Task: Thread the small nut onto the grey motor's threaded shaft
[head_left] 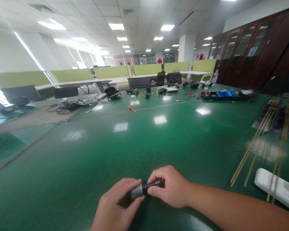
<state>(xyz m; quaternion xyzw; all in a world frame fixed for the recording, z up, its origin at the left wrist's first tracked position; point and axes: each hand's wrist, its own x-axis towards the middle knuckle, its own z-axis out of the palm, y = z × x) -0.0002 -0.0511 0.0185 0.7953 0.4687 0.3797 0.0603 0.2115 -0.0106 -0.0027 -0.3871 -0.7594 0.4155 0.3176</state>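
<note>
Low in the middle of the view, my left hand grips a grey metal cylinder with a black collar at its right end. It looks like a small motor, but I cannot be sure. From the collar a thin, dark, ribbed shaft sticks out to the right. My right hand pinches this shaft between thumb and bent fingers, close to the collar. Both hands are just above the green tabletop, with the part lying nearly level between them. The fingers cover the cylinder's left end and some of the shaft.
An orange-handled screwdriver lies farther back on the table. At the right are thin yellowish rods and a white plastic case. A black tray with blue items, cables and small black parts line the far side.
</note>
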